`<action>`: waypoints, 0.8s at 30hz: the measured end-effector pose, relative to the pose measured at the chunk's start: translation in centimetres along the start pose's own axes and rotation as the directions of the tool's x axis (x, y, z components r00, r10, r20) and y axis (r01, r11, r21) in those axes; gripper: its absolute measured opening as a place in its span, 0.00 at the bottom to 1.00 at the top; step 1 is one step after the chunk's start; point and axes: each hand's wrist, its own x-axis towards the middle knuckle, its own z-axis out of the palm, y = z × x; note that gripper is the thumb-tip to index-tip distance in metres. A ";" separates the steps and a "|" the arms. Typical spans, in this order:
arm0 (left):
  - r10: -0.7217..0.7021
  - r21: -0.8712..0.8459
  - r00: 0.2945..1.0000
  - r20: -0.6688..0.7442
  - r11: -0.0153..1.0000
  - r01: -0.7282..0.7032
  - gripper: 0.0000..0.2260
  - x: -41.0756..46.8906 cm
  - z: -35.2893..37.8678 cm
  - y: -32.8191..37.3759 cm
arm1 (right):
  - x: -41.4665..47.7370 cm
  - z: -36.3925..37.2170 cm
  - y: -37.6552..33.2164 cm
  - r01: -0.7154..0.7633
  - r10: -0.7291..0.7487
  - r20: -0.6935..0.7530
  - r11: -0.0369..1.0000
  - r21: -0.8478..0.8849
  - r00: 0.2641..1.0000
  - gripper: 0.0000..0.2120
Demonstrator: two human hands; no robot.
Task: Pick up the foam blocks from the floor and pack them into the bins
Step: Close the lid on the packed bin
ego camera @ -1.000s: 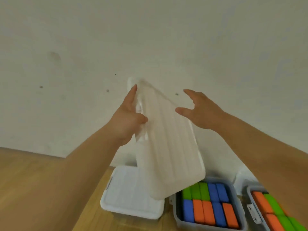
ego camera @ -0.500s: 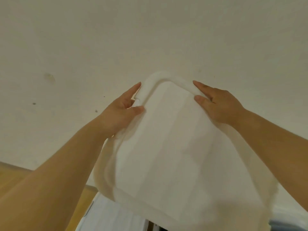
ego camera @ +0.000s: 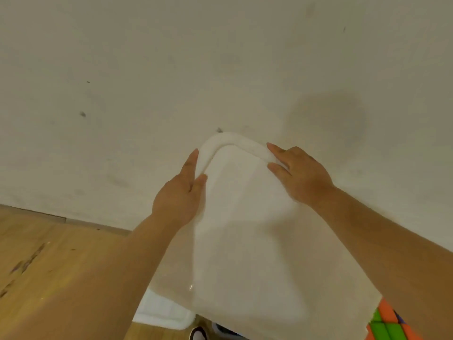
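The left hand [ego camera: 181, 192] and right hand [ego camera: 301, 175] are holding a white lid [ego camera: 245, 241] up in the middle of the frame.

The left hand is pinching the lid's left rim near its upper corner. Its thumb is lying on the face and its forefinger is stretching straight along the edge, while the other fingers are hidden behind. The right hand is gripping the upper right rim, with the thumb pressing on the face and the forefinger reaching over the rim. Its remaining fingers cannot be told. The foam blocks [ego camera: 384, 325], orange, green and blue, are sitting packed side by side in the lower right corner, partly hidden under the lid and the right forearm. A second white lid [ego camera: 161, 315] is lying at bottom centre by the wooden floor [ego camera: 49, 253].
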 end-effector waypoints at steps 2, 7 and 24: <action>-0.046 0.006 0.992 0.119 0.999 0.046 0.26 1.7 4.2 -3.3 | 0.0 5.1 2.3 -0.073 0.074 0.084 0.997 -0.016 0.994 0.25; -0.191 0.058 0.901 0.390 0.981 0.183 0.26 3.1 15.7 -12.4 | -1.6 18.4 7.9 -0.211 0.224 0.332 0.975 -0.076 0.916 0.25; -0.565 0.051 0.508 0.650 0.700 0.712 0.29 -6.0 51.5 -36.5 | -5.9 57.8 25.9 -0.081 0.181 0.779 0.983 -0.166 0.601 0.27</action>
